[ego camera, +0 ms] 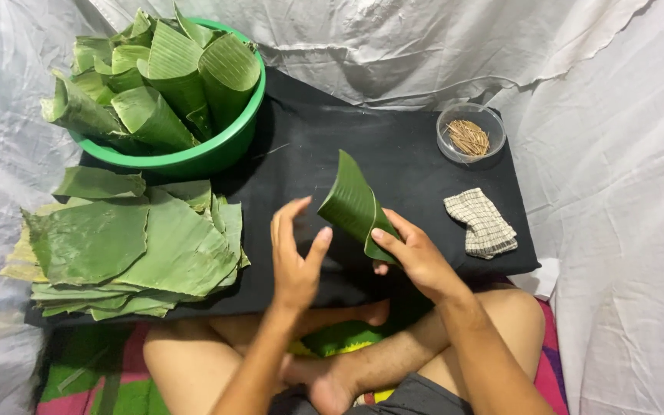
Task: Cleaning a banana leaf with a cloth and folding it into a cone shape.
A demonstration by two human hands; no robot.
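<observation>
Crossed bare legs [286, 361] are resting nearest, before a black cloth [416, 177]. The right hand [416, 257] is pinching a rolled leaf cone [355, 206] above the cloth's near middle, while the left hand [295, 250] is hovering open beside it. The shaping step seems underway; pinning likely calls for a stick from the far-right glass dish [470, 132]. White sheeting [624, 154] is draping all around.

No packages, labels, signs or screens in view.
</observation>
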